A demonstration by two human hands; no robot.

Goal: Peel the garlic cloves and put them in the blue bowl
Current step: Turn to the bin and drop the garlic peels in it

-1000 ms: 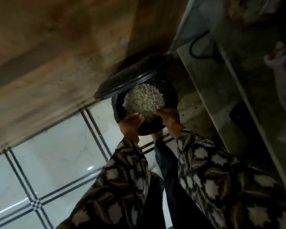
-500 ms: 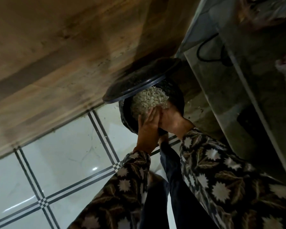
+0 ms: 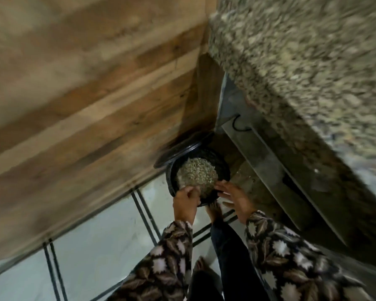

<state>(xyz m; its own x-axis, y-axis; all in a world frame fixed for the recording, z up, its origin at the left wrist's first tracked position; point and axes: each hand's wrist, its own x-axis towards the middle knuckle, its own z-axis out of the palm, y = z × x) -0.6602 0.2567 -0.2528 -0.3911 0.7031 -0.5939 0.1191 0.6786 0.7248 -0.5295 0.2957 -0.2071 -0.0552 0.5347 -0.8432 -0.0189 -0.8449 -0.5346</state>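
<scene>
View from above of a black bin [image 3: 224, 164] standing on a tiled floor [image 3: 96, 235], in the corner between a wooden panel [image 3: 96, 105] to its left and a metal frame [image 3: 269, 161] to its right. The bin holds a pale, flaky heap [image 3: 197, 174]; blur hides whether this is garlic cloves or only skins. A black lid [image 3: 178, 152] stands tilted behind the bin, leaning on the panel. The left hand [image 3: 186, 202] is at the bin's near left rim, fingers curled toward the heap; whether they pinch anything cannot be told. The right hand [image 3: 234, 197] is just beside the near right rim, fingers straight and spread apart, holding nothing. A bare foot [image 3: 214, 210] is on the floor just in front of the bin, between the hands. A speckled stone counter [image 3: 302, 61] juts out above and to the right of the bin.
</scene>
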